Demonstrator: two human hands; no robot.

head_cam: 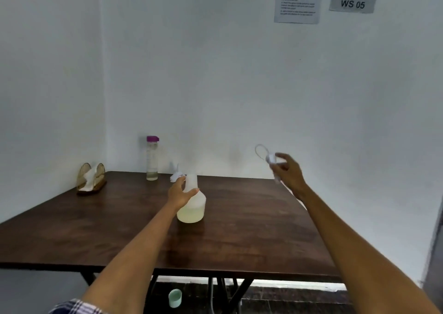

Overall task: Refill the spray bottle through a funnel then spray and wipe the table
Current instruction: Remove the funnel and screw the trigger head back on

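Observation:
The translucent spray bottle stands uncapped in the middle of the brown table, with pale yellowish liquid in its lower part. My left hand grips its neck from the left. My right hand is raised above the table's right side and holds the white spray head; its thin dip tube curls up in a loop. A small white funnel-like object lies just behind my left hand, partly hidden. A tall clear water bottle with a purple cap stands at the back.
A golden napkin holder with white napkins sits at the table's back left corner. Walls close the table in at the back and left. A green cup lies on the floor under the table's front edge.

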